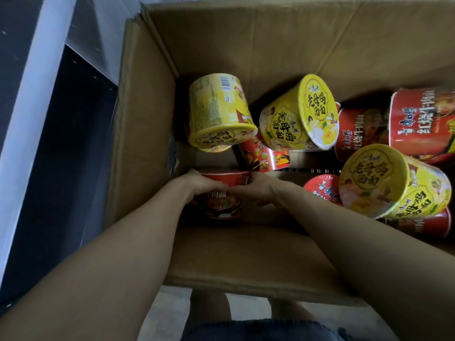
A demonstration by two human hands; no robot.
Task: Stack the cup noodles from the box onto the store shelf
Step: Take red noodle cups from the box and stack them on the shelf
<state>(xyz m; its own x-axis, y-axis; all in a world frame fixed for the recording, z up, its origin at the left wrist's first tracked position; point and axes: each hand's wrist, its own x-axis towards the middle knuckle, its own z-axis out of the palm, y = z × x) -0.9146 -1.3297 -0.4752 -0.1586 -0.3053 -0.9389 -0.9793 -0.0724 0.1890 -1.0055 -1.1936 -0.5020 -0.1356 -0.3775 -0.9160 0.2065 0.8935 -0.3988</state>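
The red cup noodle (222, 205) lies low in the near-left corner of the cardboard box (145, 119). Both hands grip it: the left hand (203, 184) is on its 9 o'clock side and the right hand (258, 189) on its 3 o'clock side. The fingers (197, 174) curl round the cup's body and are mostly hidden behind it, and the two thumbs almost meet across its near face.

At 1 o'clock from the held cup, a small red cup (264, 157) lies tipped on the box floor. At 12 o'clock above it is a yellow cup on its side (218, 112), barcode up, close to the box's left wall. At 2 o'clock a second yellow cup (299, 114) leans with its lid facing up and right. At 3 o'clock a red lid (320, 189) shows beside a third yellow cup (394, 183), which rests on other cups. Two more red cups (360, 134) lie further off at 2 o'clock, against the right edge.

The box's near flap (246, 262) folds inward under both forearms. Outside the box at 9 o'clock stands a dark shelf unit with a pale edge (34, 114). At 6 o'clock are pale floor (167, 308) and the person's legs.
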